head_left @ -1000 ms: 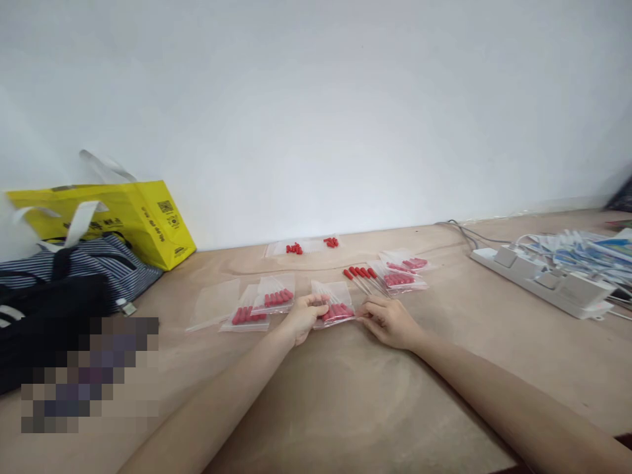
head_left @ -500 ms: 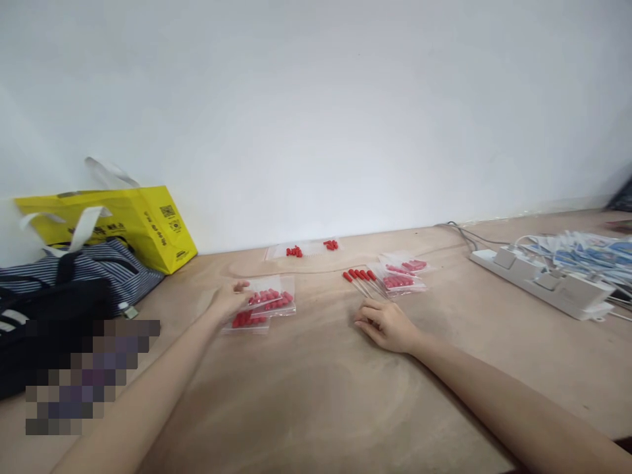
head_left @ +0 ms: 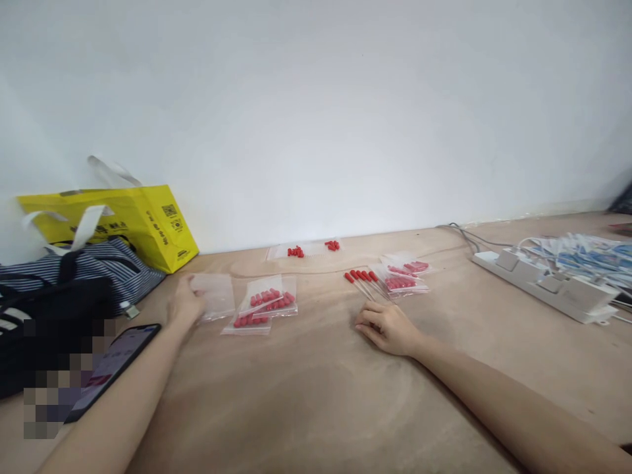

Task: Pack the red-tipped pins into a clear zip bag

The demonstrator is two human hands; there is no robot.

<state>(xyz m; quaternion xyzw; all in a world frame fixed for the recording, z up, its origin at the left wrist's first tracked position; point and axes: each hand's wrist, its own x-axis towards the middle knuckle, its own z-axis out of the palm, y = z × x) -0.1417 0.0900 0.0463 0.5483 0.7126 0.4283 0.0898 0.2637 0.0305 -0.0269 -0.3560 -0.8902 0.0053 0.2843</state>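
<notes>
My left hand (head_left: pixel 185 304) rests at the left edge of an empty clear zip bag (head_left: pixel 215 295) and touches it. Just right of that bag lies a small pile of clear bags filled with red-capped pieces (head_left: pixel 264 305). My right hand (head_left: pixel 388 327) lies loosely curled on the wooden table (head_left: pixel 316 395), holding nothing. Beyond it lie several loose red-tipped sticks (head_left: pixel 362 280) and more filled bags (head_left: pixel 402 277). A further bag with a few red pieces (head_left: pixel 311 249) lies near the wall.
A yellow shopping bag (head_left: pixel 133 222) and a striped dark bag (head_left: pixel 74 276) stand at the left. A phone (head_left: pixel 116 368) lies by my left forearm. A white power strip (head_left: pixel 548 284) with cables and a heap of blue-white packets (head_left: pixel 587 253) sit at the right.
My left hand carried a filled bag from the middle onto the pile at the left, then moved further left to the empty bag. My right hand stayed where it was.
</notes>
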